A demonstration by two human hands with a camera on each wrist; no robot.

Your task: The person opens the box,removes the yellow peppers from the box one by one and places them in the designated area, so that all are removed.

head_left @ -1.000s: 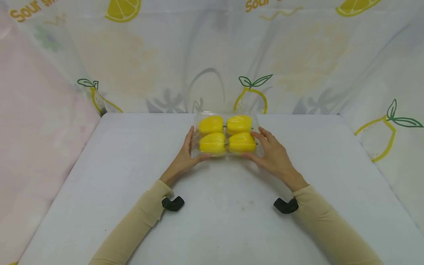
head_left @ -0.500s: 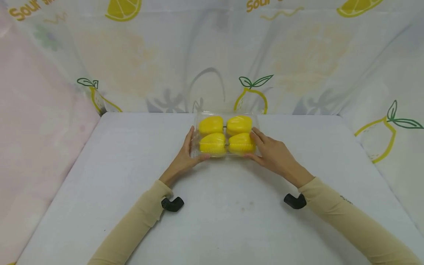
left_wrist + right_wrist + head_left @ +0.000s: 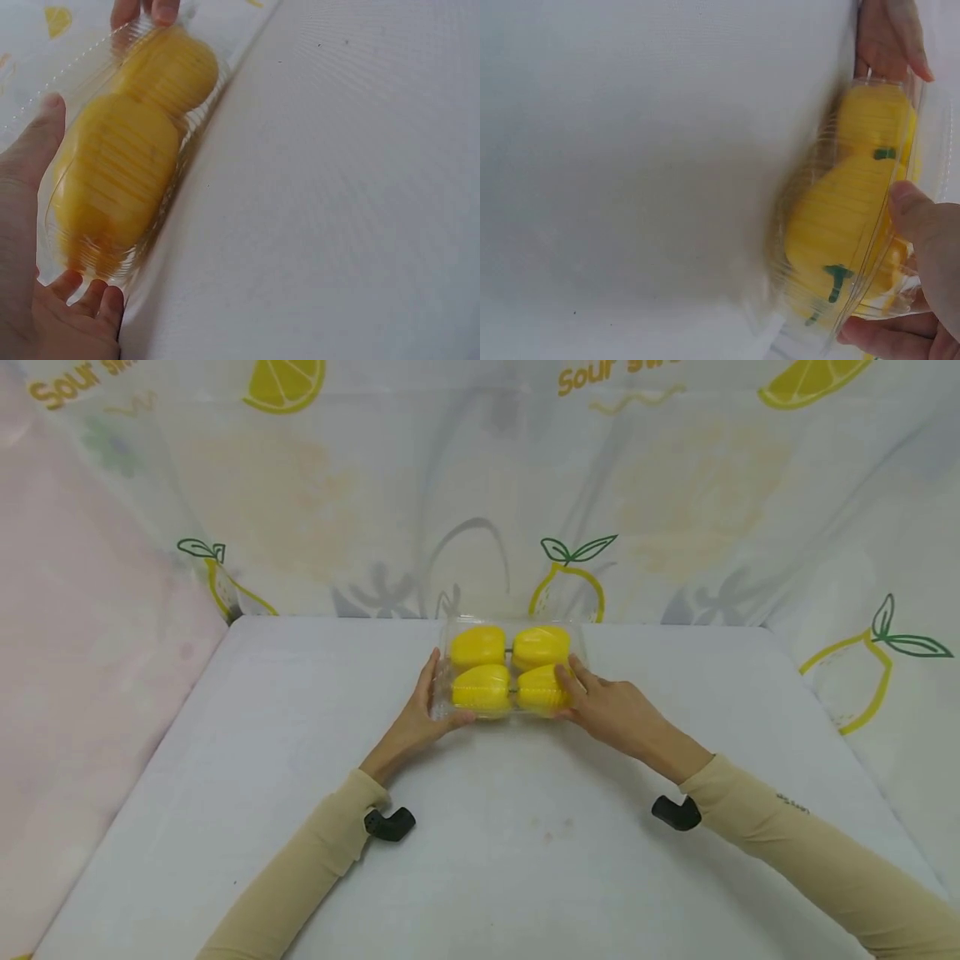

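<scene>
In the head view we are seeing soft, even, slightly dim light, with small glints shining on the clear box (image 3: 512, 714). Faint shadows are lying on the table (image 3: 480, 877) below and right of the box. In the left wrist view we are noticing fine ripples right of the box; in the right wrist view we are getting blur and a soft shadow left of it.

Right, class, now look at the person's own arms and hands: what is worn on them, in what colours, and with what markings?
The left sleeve and right sleeve are long and beige; the right bears small dark lettering, too small to read. A bent black piece juts out by each cuff. The left hand and right hand are gloveless.
</scene>
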